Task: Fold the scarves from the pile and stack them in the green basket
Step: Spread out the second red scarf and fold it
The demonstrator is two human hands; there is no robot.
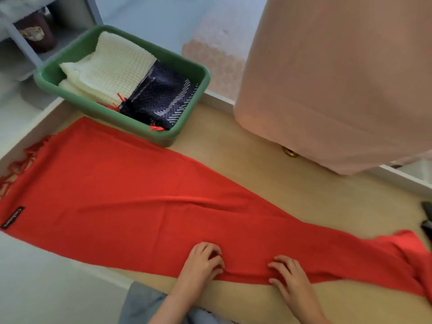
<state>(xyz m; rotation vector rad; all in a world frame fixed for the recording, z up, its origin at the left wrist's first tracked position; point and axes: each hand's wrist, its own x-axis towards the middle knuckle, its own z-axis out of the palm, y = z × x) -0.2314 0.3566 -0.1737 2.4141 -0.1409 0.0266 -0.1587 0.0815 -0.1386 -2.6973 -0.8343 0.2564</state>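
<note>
Head view: left hand (203, 263) and right hand (289, 277), fingers curled, pinch the near hem of the red scarf (140, 195), seemingly light, limp cloth best held by its edges.

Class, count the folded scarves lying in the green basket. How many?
2 plainly: a cream knitted scarf at the left, a navy zigzag scarf at the right. Red fringe beneath hints at a hidden third.

Basket (70, 95) behind scarf (140, 195) — far-L
</note>
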